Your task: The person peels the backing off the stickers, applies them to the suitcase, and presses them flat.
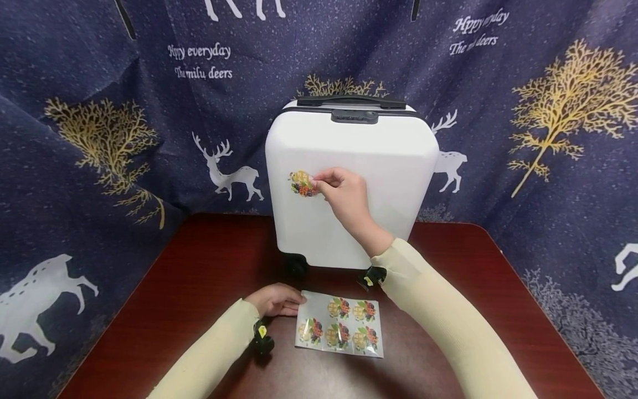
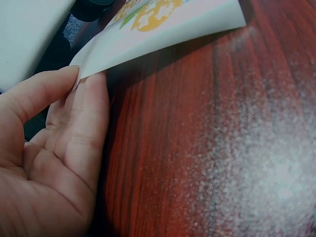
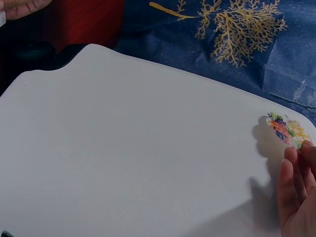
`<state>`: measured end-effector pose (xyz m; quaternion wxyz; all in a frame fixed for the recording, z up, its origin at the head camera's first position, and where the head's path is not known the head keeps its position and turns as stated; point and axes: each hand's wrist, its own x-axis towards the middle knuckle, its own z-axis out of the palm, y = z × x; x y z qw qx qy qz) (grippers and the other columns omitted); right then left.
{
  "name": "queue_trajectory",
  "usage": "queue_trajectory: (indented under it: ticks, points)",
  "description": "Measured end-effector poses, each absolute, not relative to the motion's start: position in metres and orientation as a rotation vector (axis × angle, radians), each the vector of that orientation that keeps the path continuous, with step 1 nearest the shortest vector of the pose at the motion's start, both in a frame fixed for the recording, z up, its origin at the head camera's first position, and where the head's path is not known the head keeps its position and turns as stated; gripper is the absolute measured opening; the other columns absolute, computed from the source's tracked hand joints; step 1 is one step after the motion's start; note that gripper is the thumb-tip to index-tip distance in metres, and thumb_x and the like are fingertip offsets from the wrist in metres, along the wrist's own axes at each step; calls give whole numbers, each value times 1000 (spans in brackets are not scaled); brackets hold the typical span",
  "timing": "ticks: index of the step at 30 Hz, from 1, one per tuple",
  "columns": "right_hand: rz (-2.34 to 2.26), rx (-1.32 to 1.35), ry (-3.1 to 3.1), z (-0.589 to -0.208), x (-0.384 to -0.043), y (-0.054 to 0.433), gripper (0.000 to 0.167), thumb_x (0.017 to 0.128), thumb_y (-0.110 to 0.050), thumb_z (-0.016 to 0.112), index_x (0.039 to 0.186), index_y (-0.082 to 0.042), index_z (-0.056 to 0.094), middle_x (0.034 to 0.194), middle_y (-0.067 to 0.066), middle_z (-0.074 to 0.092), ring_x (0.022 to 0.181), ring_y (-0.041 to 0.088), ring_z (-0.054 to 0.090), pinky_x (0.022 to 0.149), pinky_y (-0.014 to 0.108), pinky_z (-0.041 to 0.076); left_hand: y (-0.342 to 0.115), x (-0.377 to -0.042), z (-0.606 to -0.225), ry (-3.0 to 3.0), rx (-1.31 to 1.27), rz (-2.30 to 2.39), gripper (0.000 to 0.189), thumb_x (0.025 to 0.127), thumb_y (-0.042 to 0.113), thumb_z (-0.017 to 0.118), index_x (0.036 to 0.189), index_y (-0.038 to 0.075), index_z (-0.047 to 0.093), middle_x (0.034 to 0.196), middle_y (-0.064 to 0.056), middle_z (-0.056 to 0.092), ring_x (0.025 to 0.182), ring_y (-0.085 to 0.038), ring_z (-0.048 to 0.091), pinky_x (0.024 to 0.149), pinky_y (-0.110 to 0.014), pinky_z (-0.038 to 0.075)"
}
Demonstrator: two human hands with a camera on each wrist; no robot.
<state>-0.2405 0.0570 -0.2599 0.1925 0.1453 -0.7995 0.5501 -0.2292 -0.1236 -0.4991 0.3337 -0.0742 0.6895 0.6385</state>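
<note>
R grip [image 1: 346,194] pinches sticker [image 1: 301,184] at upper L of suitcase [image 1: 344,233] face, prob. not pressed flat yet | suitcase nr far edge of bench [image 1: 224,266] | L grip [image 1: 279,301] pinches corner of sheet [image 1: 315,306], twd near edge | prog: early; 1 spot bare, 5 stickers [image 1: 366,310] left

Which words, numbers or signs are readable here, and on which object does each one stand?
"Hppy everyday": dark blue fabric backdrop, upper left.
"The milu deers": directly below that.
"Hppy …ryday": same backdrop, upper right, creased.
"The … deers": below that, creased.
Too small to read: pale characters on round gold-and-red fruit stickers; any digits on the black rectangular lock.
</note>
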Motion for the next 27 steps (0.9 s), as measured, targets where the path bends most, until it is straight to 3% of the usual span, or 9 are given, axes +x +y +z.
queue_trajectory:
  ticks: [10,15,22,27]
  points:
    - [1483,422,-2206,-260,-239,54,13,93,-9,74,97,3,77,92,20,79,83,29,76,64,14,47,-124,-229,-499,1776,-157,1679,6,94,-4,64,93,1,67,83,-4,72,80,-12,70,83,-31,63]
    - [1381,426,-2192,-259,-238,52,13,92,-9,75,97,2,77,92,19,79,83,29,77,66,17,49,-124,-229,-500,1767,-159,1677,8,94,-4,64,89,3,67,83,-4,72,79,-13,70,82,-30,63]
    - [1270,444,-2182,-259,-238,49,11,92,-8,74,96,2,77,93,18,79,83,27,77,71,33,58,-125,-230,-501,1790,-165,1665,6,93,-3,64,90,2,66,84,-5,71,79,-13,70,82,-29,63]
    - [1243,445,-2177,-260,-240,49,11,92,-7,74,96,3,77,93,18,79,83,26,77,72,37,60,-124,-230,-501,1792,-179,1667,6,94,-4,64,91,1,66,85,-6,72,80,-14,70,83,-31,63]
